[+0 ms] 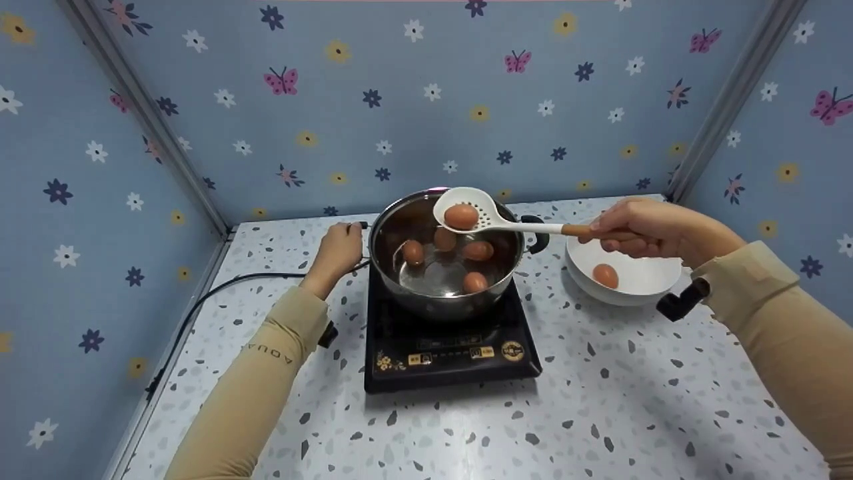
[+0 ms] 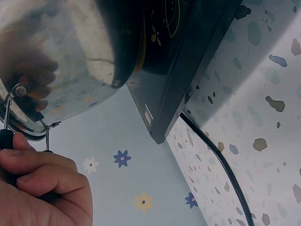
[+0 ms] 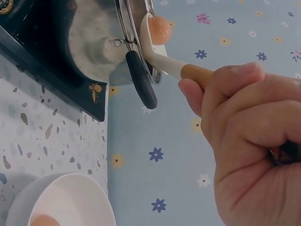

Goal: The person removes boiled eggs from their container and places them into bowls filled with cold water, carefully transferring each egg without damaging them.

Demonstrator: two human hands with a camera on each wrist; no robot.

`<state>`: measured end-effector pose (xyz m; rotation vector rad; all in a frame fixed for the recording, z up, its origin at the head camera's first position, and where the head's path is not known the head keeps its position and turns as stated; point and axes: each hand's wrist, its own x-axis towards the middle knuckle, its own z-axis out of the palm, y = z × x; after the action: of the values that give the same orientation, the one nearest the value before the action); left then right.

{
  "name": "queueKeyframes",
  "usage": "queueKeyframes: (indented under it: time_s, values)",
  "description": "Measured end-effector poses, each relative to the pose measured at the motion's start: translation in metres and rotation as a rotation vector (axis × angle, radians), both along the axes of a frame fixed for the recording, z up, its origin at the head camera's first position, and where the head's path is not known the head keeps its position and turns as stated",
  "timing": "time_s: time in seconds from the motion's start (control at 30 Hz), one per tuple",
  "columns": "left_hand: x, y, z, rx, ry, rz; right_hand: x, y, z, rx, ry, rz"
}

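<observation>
My right hand [image 1: 643,228] grips the wooden handle of a white slotted spoon [image 1: 526,227]. One brown egg [image 1: 461,217] lies in the spoon's bowl, held over the far part of a steel pot [image 1: 446,308]. Inside the pot are several more brown eggs [image 1: 478,251]. Fingers of my left hand [image 1: 338,252] curl round the pot's left black handle [image 2: 6,140], seen close up in the left wrist view. To the right of the pot, a white bowl [image 1: 623,293] has one brown egg [image 1: 605,275] in it, below my right hand.
The pot stands on a black induction cooker [image 1: 453,367], whose cord [image 1: 246,275] runs off to the left. The pot's right handle [image 1: 536,235] sticks out under the spoon. Flower-patterned panels [image 1: 413,100] enclose the speckled table [image 1: 426,433] at the back and sides.
</observation>
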<state>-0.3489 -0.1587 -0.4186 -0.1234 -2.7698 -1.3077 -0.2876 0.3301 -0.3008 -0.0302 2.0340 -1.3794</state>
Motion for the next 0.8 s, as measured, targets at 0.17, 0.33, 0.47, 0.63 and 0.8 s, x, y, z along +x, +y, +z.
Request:
queueKeyframes:
  time_s: [0.17,0.33,0.47,0.63,0.8]
  values:
    - [0.0,0.0,0.0,0.003,0.0,0.007,0.0,0.007,0.002,0.001,0.015,0.0]
    - [0.0,-0.001,0.0,0.003,-0.005,0.007,0.001,0.014,0.003,-0.027,0.005,0.013]
    - [0.0,-0.001,0.0,0.002,-0.009,0.004,0.002,0.018,0.005,-0.032,-0.003,0.025]
    - [0.0,0.0,0.0,0.002,-0.008,0.001,0.004,0.023,0.007,-0.026,0.002,0.019]
    - [0.0,0.0,0.0,0.001,-0.009,0.004,0.005,0.03,0.007,-0.04,0.019,0.039]
